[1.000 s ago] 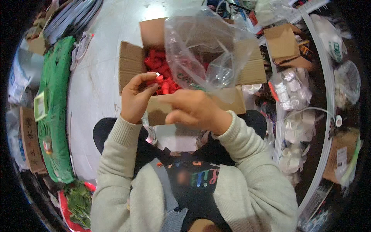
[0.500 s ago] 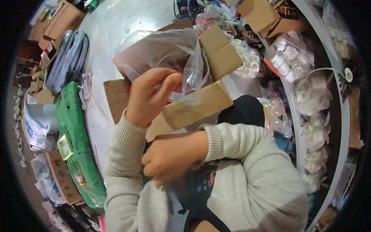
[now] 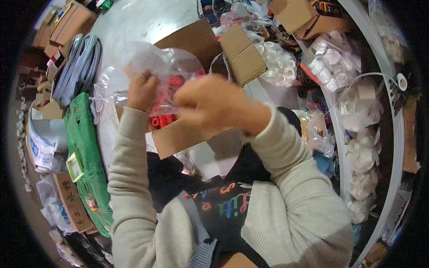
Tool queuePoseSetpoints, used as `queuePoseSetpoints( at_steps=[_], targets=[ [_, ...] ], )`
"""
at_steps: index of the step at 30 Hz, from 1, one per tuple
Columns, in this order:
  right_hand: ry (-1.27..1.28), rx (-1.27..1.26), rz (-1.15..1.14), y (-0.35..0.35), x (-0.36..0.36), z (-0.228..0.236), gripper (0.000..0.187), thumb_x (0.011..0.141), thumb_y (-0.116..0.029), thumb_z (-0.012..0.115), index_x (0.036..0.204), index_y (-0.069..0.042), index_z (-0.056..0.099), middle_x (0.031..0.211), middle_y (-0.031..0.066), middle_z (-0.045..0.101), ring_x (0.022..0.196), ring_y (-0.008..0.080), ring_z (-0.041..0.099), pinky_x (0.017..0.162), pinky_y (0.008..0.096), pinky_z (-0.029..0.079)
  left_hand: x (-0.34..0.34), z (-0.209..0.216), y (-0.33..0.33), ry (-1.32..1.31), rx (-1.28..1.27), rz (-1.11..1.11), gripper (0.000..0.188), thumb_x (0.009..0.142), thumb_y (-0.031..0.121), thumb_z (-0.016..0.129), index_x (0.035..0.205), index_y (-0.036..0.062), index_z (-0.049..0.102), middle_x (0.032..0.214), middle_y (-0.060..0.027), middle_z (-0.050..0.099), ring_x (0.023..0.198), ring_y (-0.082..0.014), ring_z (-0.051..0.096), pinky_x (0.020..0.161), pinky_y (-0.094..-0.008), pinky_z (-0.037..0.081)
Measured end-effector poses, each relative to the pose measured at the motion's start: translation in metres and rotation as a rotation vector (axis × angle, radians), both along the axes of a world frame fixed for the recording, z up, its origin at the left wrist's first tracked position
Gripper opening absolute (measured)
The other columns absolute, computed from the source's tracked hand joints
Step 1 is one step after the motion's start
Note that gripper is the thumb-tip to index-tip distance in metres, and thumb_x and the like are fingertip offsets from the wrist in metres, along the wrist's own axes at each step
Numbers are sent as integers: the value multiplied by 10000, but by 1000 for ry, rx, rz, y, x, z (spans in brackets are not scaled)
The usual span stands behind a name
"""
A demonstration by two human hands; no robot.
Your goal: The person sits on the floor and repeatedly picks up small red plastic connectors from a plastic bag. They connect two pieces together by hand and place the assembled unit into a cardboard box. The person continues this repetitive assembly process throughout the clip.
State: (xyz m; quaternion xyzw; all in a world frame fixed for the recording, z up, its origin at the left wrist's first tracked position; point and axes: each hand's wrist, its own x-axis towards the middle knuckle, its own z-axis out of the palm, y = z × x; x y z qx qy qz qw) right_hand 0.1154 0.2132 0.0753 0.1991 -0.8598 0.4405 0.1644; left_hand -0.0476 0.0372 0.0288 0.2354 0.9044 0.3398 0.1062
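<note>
An opened cardboard box [image 3: 190,136] stands in front of me with its flaps folded out. In it is a clear plastic bag [image 3: 178,62], its mouth pulled up and to the left. Small red tube-like pieces [image 3: 163,111] show under and through the plastic. My left hand [image 3: 143,91] is closed on the bag's edge at the left side of the box. Above the box's near right part hovers my right hand [image 3: 216,105], beside the bag. It is smeared by motion, and its fingertips are hard to make out.
To the left lie a long green wrapped bundle [image 3: 89,161] and coiled grey hose [image 3: 78,67]. On the right are clear bags of white fittings [image 3: 279,62] and a curved white rail [image 3: 342,152]. Another open carton [image 3: 295,15] stands at the far right.
My left hand has moved left and now grips the bag, drawing it leftward. My right hand has risen from near my lap to above the box. More red pieces show.
</note>
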Motion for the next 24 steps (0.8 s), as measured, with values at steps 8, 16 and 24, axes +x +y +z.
queuePoseSetpoints(
  at_steps=[8, 16, 24],
  targets=[
    [-715, 216, -406, 53, -69, -70, 196, 678, -136, 519, 725, 20, 628, 687, 186, 603, 647, 293, 610, 571, 385, 469, -17, 9, -41, -12, 436, 163, 189, 758, 128, 526, 866, -7, 601, 723, -18, 590, 640, -76, 500, 585, -225, 406],
    [-768, 1057, 205, 52, -108, -150, 217, 745, -227, 543, 759, -46, 663, 846, 171, 625, 787, 322, 606, 648, 380, 479, -15, -25, -53, -157, 627, 184, 246, 755, 136, 537, 949, -8, 587, 717, -16, 583, 626, -73, 496, 567, -223, 411],
    [-988, 1280, 254, 86, -113, -246, 164, 748, -170, 528, 801, -95, 664, 842, 123, 636, 821, 286, 606, 673, 374, 489, -24, -38, -49, -276, 717, 90, 319, 755, 149, 553, 1054, 41, 557, 708, -24, 576, 600, -78, 503, 538, -237, 416]
  ],
)
